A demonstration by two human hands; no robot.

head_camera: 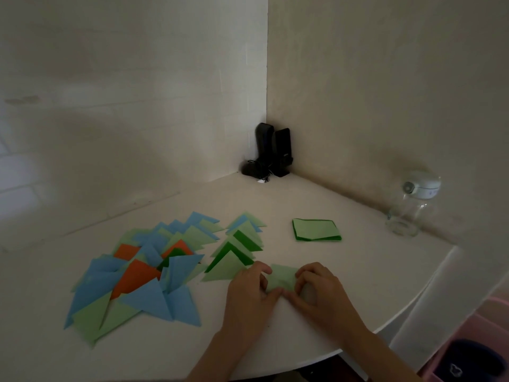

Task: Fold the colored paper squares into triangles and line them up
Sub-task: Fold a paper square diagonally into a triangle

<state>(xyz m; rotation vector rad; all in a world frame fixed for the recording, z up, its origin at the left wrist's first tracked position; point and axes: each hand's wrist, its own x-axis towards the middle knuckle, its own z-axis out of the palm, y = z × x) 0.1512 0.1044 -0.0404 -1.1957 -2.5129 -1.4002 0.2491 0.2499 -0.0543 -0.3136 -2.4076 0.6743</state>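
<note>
A light green paper [282, 277] lies on the white table [275, 202], partly folded, between my two hands. My left hand [249, 293] pinches its left side and my right hand [316, 289] presses its right side; the fingers hide the lower edge. Just left of it runs a line of overlapping green folded triangles [239, 246] toward the back. Further left spreads a loose heap of blue, light green and orange triangles [137, 274]. A stack of unfolded green squares [316, 229] sits behind my right hand.
Two black upright devices [272, 150] with cables stand in the wall corner. A clear glass jar [410, 208] with a white lid is at the right by the wall. The table's curved front edge [385, 326] runs close to my forearms.
</note>
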